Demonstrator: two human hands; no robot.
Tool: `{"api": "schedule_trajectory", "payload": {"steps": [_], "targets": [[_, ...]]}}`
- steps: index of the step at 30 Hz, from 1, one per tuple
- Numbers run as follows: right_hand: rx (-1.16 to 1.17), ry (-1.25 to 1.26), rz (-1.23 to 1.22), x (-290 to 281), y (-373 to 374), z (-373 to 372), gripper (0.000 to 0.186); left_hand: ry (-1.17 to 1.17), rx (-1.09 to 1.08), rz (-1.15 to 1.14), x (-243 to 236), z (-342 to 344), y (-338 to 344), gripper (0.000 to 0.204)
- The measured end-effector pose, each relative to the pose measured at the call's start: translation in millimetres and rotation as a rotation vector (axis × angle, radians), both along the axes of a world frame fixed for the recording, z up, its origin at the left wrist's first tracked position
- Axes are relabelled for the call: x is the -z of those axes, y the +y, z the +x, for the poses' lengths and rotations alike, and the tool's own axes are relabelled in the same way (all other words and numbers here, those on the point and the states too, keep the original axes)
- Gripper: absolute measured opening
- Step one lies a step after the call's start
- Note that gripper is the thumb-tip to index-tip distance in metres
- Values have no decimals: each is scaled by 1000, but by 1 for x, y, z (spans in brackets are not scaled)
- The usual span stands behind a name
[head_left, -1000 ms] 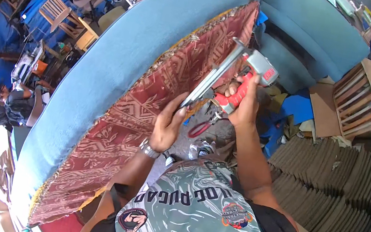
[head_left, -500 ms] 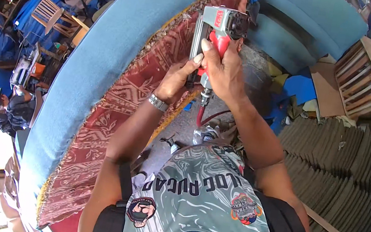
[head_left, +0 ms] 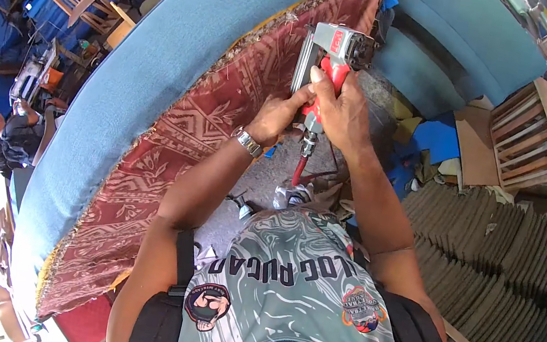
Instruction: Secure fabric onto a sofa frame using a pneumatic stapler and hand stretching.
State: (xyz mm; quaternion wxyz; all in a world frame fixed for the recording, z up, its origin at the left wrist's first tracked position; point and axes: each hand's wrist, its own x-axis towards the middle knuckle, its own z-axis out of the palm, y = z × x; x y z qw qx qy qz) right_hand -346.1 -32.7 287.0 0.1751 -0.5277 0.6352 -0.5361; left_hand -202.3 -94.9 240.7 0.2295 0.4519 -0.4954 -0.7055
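Observation:
A grey and red pneumatic stapler (head_left: 336, 45) is held up in front of me, with a hose hanging from the fitting at its lower end. My right hand (head_left: 345, 114) wraps round its red grip, thumb on top. At the magazine side, my left hand (head_left: 278, 116) has its fingers closed on the tool's lower part. Just beyond and to the left of the hands runs a long curved sofa piece in blue fabric (head_left: 139, 71). Red patterned cloth (head_left: 167, 161) lines its near side, with a ragged yellowish edge between the two.
Wooden slatted chair parts (head_left: 545, 128) lean at the right, above tall stacks of brown corrugated sheets (head_left: 491, 241). Another blue upholstered piece (head_left: 465, 44) stands at the far right. Beyond the sofa, a co-worker (head_left: 18, 134) is at the left near a wooden chair (head_left: 78, 4).
Both hands and the stapler sit slightly lower and further right in the view. The sofa piece has shifted a little in the picture, while the grip looks the same.

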Motion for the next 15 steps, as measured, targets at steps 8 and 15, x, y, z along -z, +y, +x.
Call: {"api": "schedule_trajectory", "payload": {"steps": [8, 15], "targets": [[18, 59, 20, 13, -4, 2, 47, 191, -27, 62, 39, -1, -7, 57], [-50, 114, -43, 10, -2, 7, 37, 21, -125, -82, 32, -5, 12, 60]]}}
